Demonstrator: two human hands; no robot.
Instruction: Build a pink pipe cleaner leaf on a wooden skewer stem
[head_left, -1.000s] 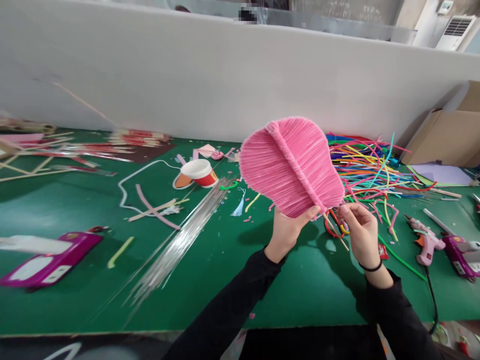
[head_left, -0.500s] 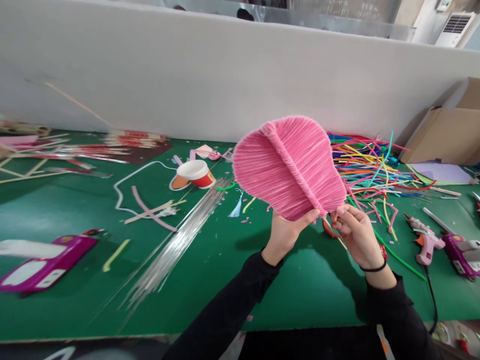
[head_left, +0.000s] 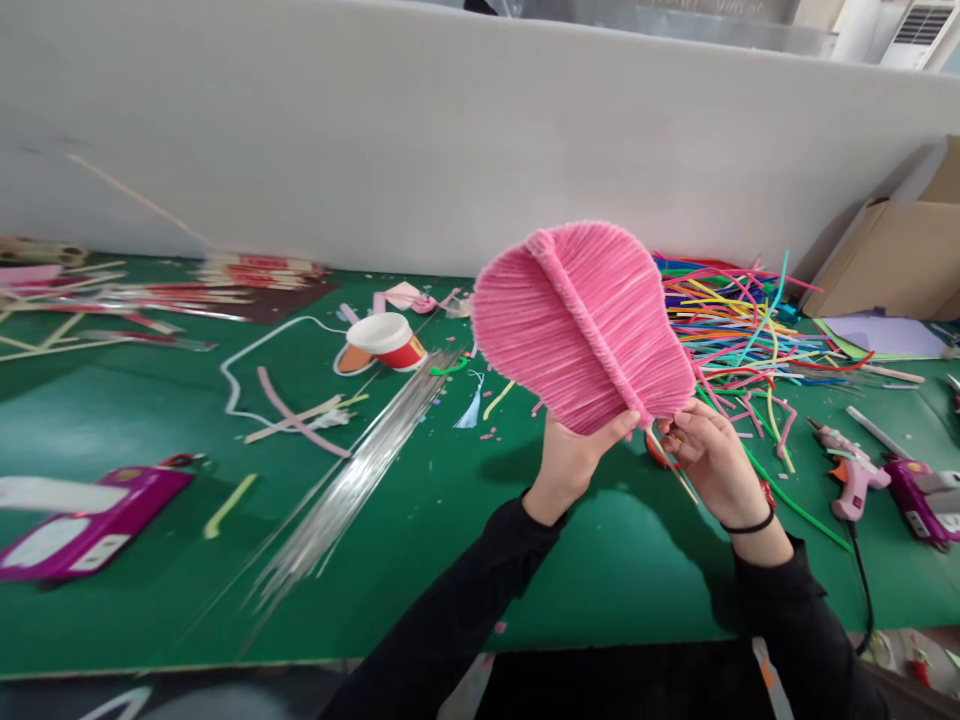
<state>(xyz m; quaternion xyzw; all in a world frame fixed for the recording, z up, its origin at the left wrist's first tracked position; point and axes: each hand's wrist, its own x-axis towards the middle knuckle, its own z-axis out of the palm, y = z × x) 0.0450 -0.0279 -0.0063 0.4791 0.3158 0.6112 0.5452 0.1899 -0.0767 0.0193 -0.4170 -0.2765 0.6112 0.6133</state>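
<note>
A pink fan (head_left: pixel 577 330) covered in fuzzy pipe cleaners is held up above the table, with a raised ridge running down its middle to a thin wooden stick (head_left: pixel 679 475). My left hand (head_left: pixel 574 465) grips the fan's lower edge, thumb on the front beside the ridge's end and fingers hidden behind. At the lower right corner, my right hand (head_left: pixel 709 455) pinches the fan's edge with thumb and fingertips. Behind the right fingers, a red-handled tool (head_left: pixel 658 455) shows in part on the table.
Loose pipe cleaners (head_left: pixel 742 320) heap at the back right, near a cardboard box (head_left: pixel 892 250). A pink glue gun (head_left: pixel 851 470) lies right. Left of the hands are a bundle of wires (head_left: pixel 367 450), a paper cup (head_left: pixel 388 340), a blue tassel (head_left: pixel 471 402) and a purple device (head_left: pixel 97 520).
The view has tilted down slightly. The fan stays in both hands at nearly the same angle, and more of the wooden stick shows below it. My right fingers have shifted a little.
</note>
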